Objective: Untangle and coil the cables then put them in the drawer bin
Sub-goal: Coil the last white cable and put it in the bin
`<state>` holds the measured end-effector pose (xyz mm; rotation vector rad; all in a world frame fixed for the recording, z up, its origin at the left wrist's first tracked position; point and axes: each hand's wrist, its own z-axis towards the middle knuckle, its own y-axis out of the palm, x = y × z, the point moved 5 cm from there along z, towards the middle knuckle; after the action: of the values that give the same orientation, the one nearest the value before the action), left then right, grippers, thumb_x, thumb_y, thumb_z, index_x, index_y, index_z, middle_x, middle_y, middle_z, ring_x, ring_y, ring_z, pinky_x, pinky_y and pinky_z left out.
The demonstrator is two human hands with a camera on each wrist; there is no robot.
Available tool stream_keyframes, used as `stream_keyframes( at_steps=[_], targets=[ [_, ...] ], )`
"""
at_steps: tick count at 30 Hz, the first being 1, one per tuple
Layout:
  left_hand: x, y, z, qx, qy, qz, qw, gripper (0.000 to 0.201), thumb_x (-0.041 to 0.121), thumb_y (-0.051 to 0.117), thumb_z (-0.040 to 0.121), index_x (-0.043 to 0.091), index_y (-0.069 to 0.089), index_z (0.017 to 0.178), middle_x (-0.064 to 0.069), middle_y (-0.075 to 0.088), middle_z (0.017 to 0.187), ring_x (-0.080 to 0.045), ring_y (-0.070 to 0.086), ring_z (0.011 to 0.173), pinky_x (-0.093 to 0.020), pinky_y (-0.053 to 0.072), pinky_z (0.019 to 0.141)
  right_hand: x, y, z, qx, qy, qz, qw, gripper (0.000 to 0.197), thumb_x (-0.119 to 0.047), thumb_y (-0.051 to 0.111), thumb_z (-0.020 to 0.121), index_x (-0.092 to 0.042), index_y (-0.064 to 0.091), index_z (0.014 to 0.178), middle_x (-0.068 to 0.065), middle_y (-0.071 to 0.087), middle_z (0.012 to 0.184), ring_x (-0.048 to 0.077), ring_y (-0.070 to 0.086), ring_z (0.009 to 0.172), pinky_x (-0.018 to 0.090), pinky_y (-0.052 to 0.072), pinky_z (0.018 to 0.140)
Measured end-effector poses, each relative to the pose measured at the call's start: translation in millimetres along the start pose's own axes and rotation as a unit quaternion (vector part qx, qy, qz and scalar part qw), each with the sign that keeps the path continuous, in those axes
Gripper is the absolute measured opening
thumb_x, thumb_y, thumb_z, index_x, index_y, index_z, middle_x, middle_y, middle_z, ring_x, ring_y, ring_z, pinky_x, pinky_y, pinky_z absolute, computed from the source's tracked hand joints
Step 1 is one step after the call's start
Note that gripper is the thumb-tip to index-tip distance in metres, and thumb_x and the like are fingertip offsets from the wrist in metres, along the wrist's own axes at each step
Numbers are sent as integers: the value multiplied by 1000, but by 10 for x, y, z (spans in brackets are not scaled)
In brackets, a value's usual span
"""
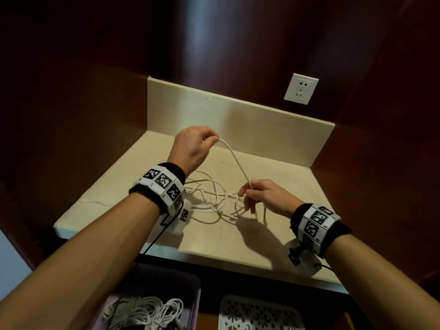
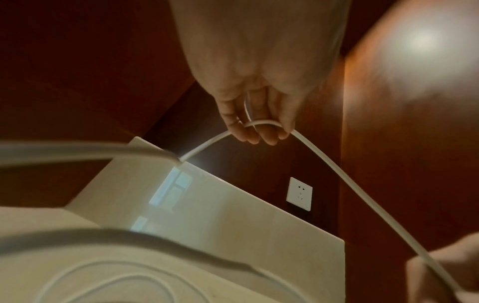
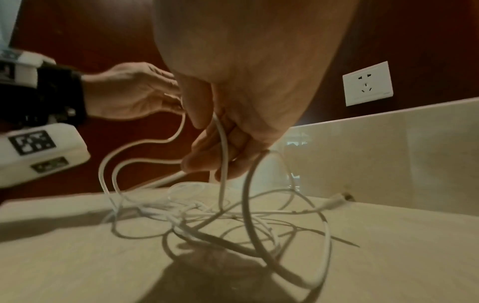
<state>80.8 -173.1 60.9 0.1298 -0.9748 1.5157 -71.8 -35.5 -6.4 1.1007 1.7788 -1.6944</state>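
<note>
Teasing one cable (image 1: 235, 160) free, the left hand (image 1: 192, 148) pinched its raised end while the right hand's (image 1: 264, 196) fingers (image 3: 207, 151) closed round it lower; the tangle (image 1: 214, 198) lay on the worktop (image 1: 273, 234); coiled cables (image 1: 147, 310) already filled the bin (image 1: 194, 296); much was left.

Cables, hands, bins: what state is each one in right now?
left hand: raised, pinching the white cable
right hand: lower, gripping the same cable
white cable: stretched between both hands
tangled cables: loose heap on the countertop
purple bin: already holds coiled cables
white tray: contents cannot tell
wall socket: nothing plugged in
</note>
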Motion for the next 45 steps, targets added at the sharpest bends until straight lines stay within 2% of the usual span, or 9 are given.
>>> stream_keyframes(
  at_steps=[4, 8, 12, 16, 18, 26, 31, 37, 45],
  targets=[
    [-141, -74, 13, 16, -34, 40, 998, 21, 23, 56, 95, 11, 73, 99, -5, 73, 99, -23, 63, 92, -33, 47, 82, 82, -98, 61, 19, 17, -105, 994, 31, -23, 37, 105, -10, 64, 96, 6, 71, 78, 19, 65, 71, 30, 50, 76],
    [-270, -31, -7, 12, -93, 86, 992, 23, 21, 53, 95, 16, 69, 111, -3, 71, 107, -23, 60, 104, -34, 46, 87, 6, -221, 124, 102, -23, -157, 982, 32, -33, 40, 103, -18, 66, 91, 3, 67, 65, 11, 58, 56, 25, 47, 62],
    [-110, 71, -48, -57, -37, 86, 994, 36, 22, 56, 92, 24, 58, 128, 1, 60, 127, -18, 45, 122, -34, 37, 101, -104, -239, 165, 148, -76, -151, 974, 30, -38, 44, 101, -22, 67, 91, 1, 57, 56, 7, 49, 48, 27, 41, 59],
    [98, 188, -84, -140, 43, 107, 983, 27, 33, 58, 94, 23, 69, 115, 2, 67, 113, -13, 48, 108, -29, 38, 90, -244, -216, 177, 162, -114, -154, 968, 27, -34, 51, 99, -18, 71, 92, -14, 52, 46, 3, 44, 46, 26, 37, 58],
    [107, 226, -86, -154, 46, 112, 981, 24, 32, 57, 95, 19, 73, 108, -2, 69, 105, -11, 49, 96, -26, 35, 80, -256, -193, 180, 156, -112, -147, 970, 26, -35, 54, 97, -17, 73, 92, -8, 52, 49, 4, 44, 47, 26, 38, 58],
    [-126, 54, -27, -72, -53, 47, 995, 23, 24, 52, 97, 9, 70, 101, -8, 70, 96, -24, 59, 95, -33, 43, 82, 129, -248, 80, 109, -17, -146, 983, 30, -30, 48, 101, -15, 68, 84, 0, 64, 65, 12, 56, 58, 28, 45, 63],
    [-220, 50, -16, -32, -109, 62, 992, 23, 21, 47, 98, 10, 66, 105, -7, 69, 100, -25, 59, 96, -30, 40, 79, 90, -437, 71, 194, -38, -124, 972, 29, -32, 50, 100, -16, 69, 84, 3, 68, 70, 12, 60, 62, 29, 48, 65],
    [41, 308, -75, -144, -27, 181, 972, 33, 24, 46, 97, 22, 60, 128, -6, 65, 122, -26, 56, 114, -40, 47, 93, -156, -445, 202, 208, -80, -159, 962, 25, -33, 51, 99, -19, 72, 95, -2, 67, 69, 14, 61, 64, 29, 48, 65],
    [155, 434, -145, -172, 63, 278, 943, 32, 30, 40, 101, 20, 68, 112, -7, 66, 106, -26, 54, 101, -36, 39, 86, -81, -212, 261, 143, -72, -267, 950, 16, -15, 53, 96, -16, 69, 102, -5, 65, 77, 12, 60, 72, 28, 47, 74]
  ],
)
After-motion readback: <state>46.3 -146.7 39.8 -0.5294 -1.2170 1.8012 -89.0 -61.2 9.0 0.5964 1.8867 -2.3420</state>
